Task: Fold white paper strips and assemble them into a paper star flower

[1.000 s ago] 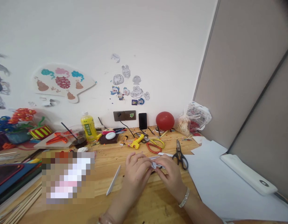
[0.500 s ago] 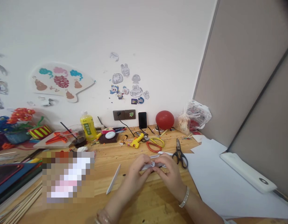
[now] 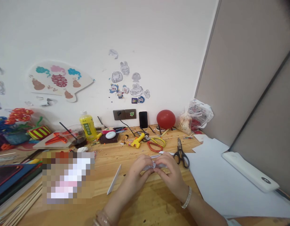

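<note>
Black scissors (image 3: 181, 153) lying on wooden table (image 3: 148, 205), just left of white sheets (image 3: 217, 182). Red-yellow scissors (image 3: 156, 144) & yellow glue gun (image 3: 138, 140) lying further back, nr each other. Phone (image 3: 143, 119) leaning vs wall under stickers (image 3: 129, 84), w/ red balloon (image 3: 166, 119) sitting beside it. Plastic bag (image 3: 199, 114) slumping rt of balloon. Yellow bottle (image 3: 87, 126) standing upright, back left. White power bank (image 3: 250, 171) lying at sheets' rt edge. Paper strip (image 3: 114, 183) lying left of centre.

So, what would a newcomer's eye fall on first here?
The left hand and the right hand meet at the middle of the wooden desk, pinching a small folded white paper between them. Behind, a red balloon sits near the wall, and black scissors lie just right of the hands.
</note>
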